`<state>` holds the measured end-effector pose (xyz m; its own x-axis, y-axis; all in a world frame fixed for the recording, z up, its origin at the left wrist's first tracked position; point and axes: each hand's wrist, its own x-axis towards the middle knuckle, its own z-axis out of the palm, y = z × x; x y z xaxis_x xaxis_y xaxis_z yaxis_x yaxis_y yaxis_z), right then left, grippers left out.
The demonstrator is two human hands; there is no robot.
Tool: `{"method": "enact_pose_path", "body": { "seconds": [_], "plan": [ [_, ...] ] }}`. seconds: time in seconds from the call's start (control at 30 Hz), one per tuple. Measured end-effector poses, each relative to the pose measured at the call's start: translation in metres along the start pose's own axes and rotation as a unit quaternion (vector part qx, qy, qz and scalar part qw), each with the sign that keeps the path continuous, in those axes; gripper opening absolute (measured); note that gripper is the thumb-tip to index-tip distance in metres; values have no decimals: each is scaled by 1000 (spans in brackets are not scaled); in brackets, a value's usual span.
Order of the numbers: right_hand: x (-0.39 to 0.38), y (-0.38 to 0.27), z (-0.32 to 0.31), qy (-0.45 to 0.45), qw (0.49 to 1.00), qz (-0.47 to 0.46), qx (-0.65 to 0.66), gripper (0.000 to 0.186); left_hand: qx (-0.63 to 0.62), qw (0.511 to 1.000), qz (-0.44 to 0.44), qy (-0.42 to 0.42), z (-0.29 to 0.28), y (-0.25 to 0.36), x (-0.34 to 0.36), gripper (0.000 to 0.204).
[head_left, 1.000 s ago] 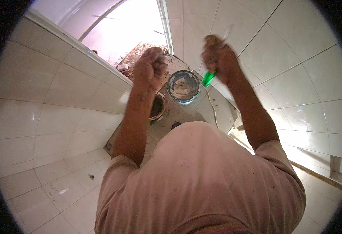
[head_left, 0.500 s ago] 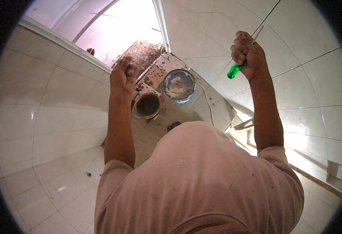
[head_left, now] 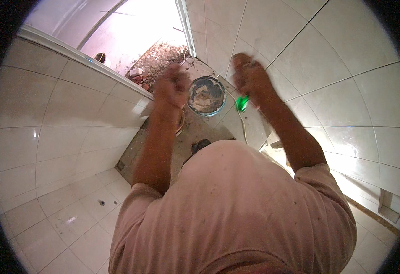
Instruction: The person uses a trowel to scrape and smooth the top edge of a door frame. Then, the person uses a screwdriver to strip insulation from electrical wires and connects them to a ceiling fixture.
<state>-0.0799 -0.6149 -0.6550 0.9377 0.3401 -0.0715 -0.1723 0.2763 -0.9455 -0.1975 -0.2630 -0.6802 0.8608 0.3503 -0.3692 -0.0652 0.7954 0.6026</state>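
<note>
- Green-handled tool point(head_left: 242, 103) in right hand point(head_left: 251, 78), butt end below the fist; in view against the right edge of the floor point(head_left: 138, 153).
- Right hand: clamped on the tool, motion-blurred.
- Left hand point(head_left: 171, 86): raised, well apart from the right, fingers curled; too blurred, cannot tell whether around anything.
- Round bucket point(head_left: 213, 113) with crusted inside, near far corner of the floor, between both hands as seen from above.
- Second container point(head_left: 180, 122): mostly hidden behind left forearm.
- Pale cord point(head_left: 243, 125) along the floor's right edge.
- Rubble point(head_left: 163, 51) past the floor's far-left edge.
</note>
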Motion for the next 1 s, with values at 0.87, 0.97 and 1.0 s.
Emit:
{"method": "enact_pose_path", "body": {
  "seconds": [0.87, 0.97, 1.0],
  "plan": [
    [-51, -47, 72, 7, 968, 76, 240, 17, 530, 638, 543, -129, 56, 1, -110, 19],
    [-55, -50, 69, -33, 957, 82, 275, 18, 637, 500, 550, -206, 47, 4, -77, 18],
    [-55, -50, 68, -44, 954, 81, 285, 18, 649, 478, 543, -234, 48, 5, -75, 19]
  ]
}}
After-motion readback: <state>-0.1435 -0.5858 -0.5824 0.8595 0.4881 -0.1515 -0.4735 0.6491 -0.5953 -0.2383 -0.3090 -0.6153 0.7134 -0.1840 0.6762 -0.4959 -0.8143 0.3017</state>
